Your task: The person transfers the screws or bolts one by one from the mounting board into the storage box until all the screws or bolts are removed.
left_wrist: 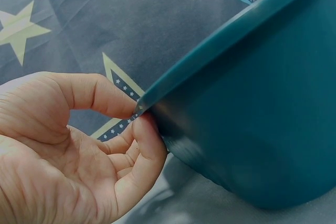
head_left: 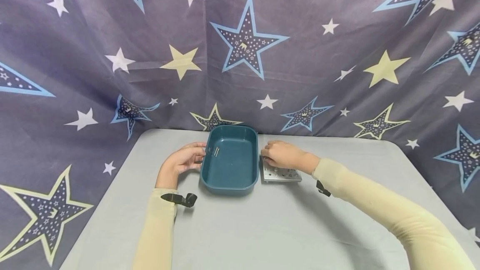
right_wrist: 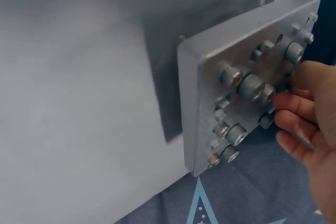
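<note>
A deep teal plastic tray (head_left: pixel 232 166) stands on the table. My left hand (head_left: pixel 187 158) is at its left side; in the left wrist view, the thumb and index finger pinch the tray's rim (left_wrist: pixel 173 74). To the right of the tray is a silver metal plate (head_left: pixel 279 175) fitted with several bolts and nuts. My right hand (head_left: pixel 283 154) reaches over this plate with its fingers curled. Seen from the right wrist, the fingertips pinch at a bolt near the plate's far side, mostly hidden by the fingers. Other socket-head bolts (right_wrist: pixel 252 86) stick out beside them.
Two small thin metal pieces (head_left: pixel 216 151) lie inside the tray near its left wall. Behind the light grey table (head_left: pixel 292 228) hangs a dark curtain (head_left: pixel 300 57) with stars. Each wrist wears a black strap; the left one (head_left: pixel 180 199) shows plainly.
</note>
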A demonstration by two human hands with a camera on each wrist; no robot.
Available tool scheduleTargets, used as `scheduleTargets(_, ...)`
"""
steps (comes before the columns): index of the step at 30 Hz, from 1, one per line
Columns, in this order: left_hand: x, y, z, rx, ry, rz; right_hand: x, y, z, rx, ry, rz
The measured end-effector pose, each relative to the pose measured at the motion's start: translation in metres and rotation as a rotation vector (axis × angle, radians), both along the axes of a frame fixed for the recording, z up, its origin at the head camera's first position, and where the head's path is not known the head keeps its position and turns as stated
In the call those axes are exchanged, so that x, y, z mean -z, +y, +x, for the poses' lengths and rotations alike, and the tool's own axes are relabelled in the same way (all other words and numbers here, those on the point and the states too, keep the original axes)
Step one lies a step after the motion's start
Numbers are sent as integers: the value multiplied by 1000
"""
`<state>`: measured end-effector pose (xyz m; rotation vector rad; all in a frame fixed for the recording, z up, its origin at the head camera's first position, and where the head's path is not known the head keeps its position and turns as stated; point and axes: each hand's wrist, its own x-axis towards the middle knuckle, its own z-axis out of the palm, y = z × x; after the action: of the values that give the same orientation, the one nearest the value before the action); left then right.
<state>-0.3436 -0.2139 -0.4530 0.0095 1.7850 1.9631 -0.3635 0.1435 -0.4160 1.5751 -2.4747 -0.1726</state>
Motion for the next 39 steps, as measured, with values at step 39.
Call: scheduleTargets(39,1,0,-1,-20,1,-1,7,1,-1,-148,495,311)
